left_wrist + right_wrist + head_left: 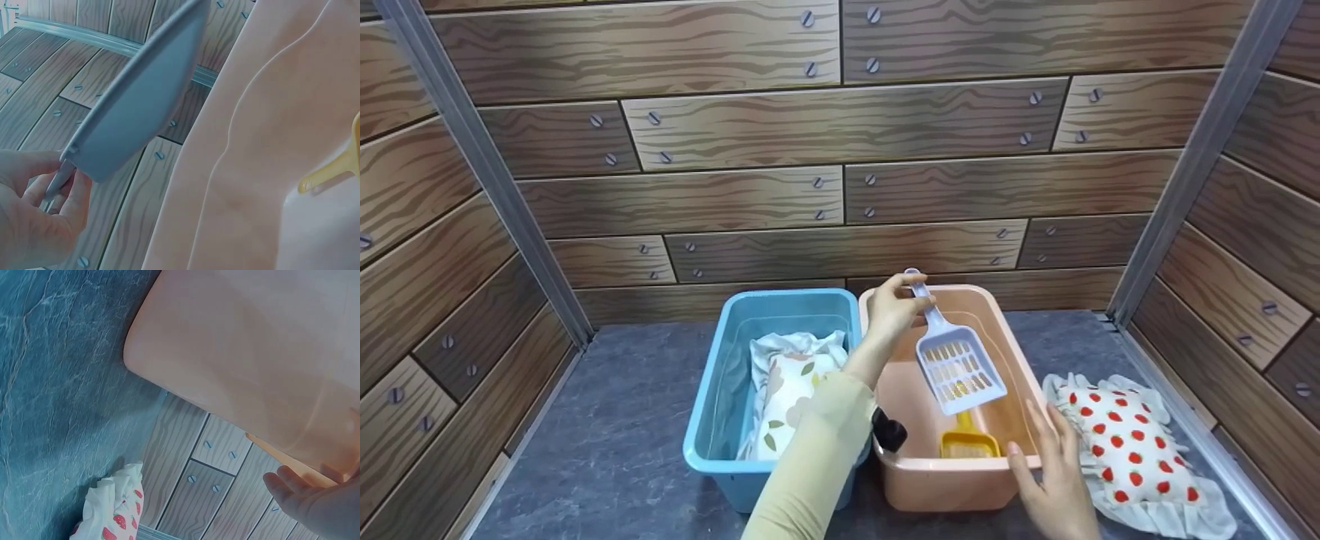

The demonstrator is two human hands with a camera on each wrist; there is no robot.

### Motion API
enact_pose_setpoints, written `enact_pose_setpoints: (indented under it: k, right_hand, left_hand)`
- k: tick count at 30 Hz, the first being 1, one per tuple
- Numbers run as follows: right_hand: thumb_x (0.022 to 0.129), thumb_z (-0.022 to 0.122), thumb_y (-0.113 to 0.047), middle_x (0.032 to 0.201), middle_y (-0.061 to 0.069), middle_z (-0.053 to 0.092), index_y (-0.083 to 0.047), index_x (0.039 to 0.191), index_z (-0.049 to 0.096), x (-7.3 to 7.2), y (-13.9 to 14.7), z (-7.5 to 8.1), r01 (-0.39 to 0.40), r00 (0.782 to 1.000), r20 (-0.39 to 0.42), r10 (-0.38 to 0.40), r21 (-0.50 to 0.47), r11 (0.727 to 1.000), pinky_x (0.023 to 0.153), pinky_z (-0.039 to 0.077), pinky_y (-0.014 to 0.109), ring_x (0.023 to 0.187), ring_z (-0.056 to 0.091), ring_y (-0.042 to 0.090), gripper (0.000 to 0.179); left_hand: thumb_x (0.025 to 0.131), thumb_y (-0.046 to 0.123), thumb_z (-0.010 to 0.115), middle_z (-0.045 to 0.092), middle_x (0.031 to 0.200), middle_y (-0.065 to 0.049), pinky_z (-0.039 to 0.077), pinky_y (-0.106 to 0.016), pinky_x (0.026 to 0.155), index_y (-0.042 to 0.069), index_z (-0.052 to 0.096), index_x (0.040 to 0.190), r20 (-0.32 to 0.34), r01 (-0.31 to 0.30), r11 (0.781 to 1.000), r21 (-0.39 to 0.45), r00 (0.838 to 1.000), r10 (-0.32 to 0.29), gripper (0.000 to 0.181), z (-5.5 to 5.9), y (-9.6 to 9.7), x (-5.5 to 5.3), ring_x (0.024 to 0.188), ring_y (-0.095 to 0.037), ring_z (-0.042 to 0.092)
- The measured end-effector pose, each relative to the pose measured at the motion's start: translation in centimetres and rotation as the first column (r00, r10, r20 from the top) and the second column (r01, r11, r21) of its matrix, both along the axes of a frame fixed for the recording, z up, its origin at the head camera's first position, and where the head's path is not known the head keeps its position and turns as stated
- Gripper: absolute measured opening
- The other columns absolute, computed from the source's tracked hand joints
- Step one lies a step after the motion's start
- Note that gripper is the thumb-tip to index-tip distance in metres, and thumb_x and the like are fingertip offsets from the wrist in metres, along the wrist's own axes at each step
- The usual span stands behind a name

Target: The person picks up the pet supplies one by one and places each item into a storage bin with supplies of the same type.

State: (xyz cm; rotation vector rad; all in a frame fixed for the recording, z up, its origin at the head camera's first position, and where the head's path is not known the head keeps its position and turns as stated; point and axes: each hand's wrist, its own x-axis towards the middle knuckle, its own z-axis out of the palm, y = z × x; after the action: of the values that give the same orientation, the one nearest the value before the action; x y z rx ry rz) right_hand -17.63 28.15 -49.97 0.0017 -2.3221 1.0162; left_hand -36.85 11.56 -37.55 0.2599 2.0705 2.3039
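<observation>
My left hand holds the handle of a pale lavender slotted litter scoop above the peach plastic bin. The scoop's blade points down toward the near right. Seen from the left wrist, thumb and fingers pinch the handle of the scoop side-on. Inside the bin lies a yellow scoop, its handle toward the back. At the bin's near right corner is my right hand, fingers extended along the rim; the right wrist view shows the fingers against the bin's upper edge.
Left of the peach bin stands a blue bin with a ruffled leaf-print cushion in it, partly hidden by my left sleeve. A strawberry-print ruffled cushion lies on the dark floor at right. Wood-patterned walls enclose the space.
</observation>
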Motion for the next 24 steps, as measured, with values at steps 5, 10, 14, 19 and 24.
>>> enact_pose_setpoints:
  k: [5,10,14,19,24]
  right_hand:
    - [0.092,0.064,-0.008,0.147,0.028,0.025,-0.004,0.147,0.040,0.0,0.0,0.0,0.002,1.000,-0.007,-0.002,-0.002,1.000,0.094,0.035,0.070,0.127,0.036,0.048,0.060]
    - [0.092,0.063,-0.008,0.147,0.028,0.025,-0.005,0.147,0.040,-0.1,0.0,-0.1,0.004,1.000,-0.016,-0.004,0.006,1.000,0.093,0.035,0.071,0.129,0.033,0.048,0.060]
    - [0.091,0.064,-0.008,0.146,0.028,0.027,-0.004,0.146,0.042,0.0,0.0,-0.2,0.008,1.000,-0.024,-0.008,0.009,1.000,0.092,0.034,0.074,0.131,0.029,0.048,0.060]
    - [0.090,0.064,-0.005,0.146,0.027,0.027,-0.004,0.146,0.042,-0.1,0.0,-0.5,-0.006,0.998,-0.061,0.005,-0.009,1.000,0.097,0.031,0.072,0.129,0.031,0.049,0.061]
    - [0.089,0.064,-0.003,0.148,0.026,0.027,-0.004,0.145,0.044,-0.1,0.0,-0.3,-0.017,0.996,-0.083,0.014,-0.031,0.999,0.101,0.029,0.066,0.130,0.031,0.047,0.060]
  left_hand:
    - [0.082,-0.011,0.068,0.055,0.084,-0.007,0.060,-0.031,0.064,0.000,0.067,0.117,-0.006,0.006,1.000,-0.007,1.000,-0.006,0.037,-0.1,0.5,-0.2,0.067,-0.022,0.067]
    - [0.081,-0.010,0.068,0.054,0.082,-0.006,0.060,-0.031,0.064,0.000,0.067,0.117,-0.014,0.000,0.999,-0.032,1.000,0.000,0.037,-0.4,0.9,-0.4,0.065,-0.020,0.066]
    - [0.080,-0.011,0.069,0.056,0.081,-0.007,0.060,-0.031,0.062,0.000,0.068,0.115,0.001,-0.013,0.999,-0.035,1.000,0.013,0.037,-0.8,1.4,-0.5,0.064,-0.019,0.066]
    - [0.079,-0.012,0.068,0.057,0.080,-0.006,0.060,-0.031,0.061,-0.001,0.069,0.113,0.031,-0.009,1.000,-0.003,0.999,0.009,0.037,-1.0,2.0,-0.7,0.064,-0.019,0.065]
    - [0.079,-0.012,0.068,0.059,0.082,-0.005,0.060,-0.031,0.061,0.000,0.070,0.112,0.042,-0.010,1.000,-0.016,0.999,0.011,0.036,-1.4,2.5,-0.8,0.066,-0.018,0.065]
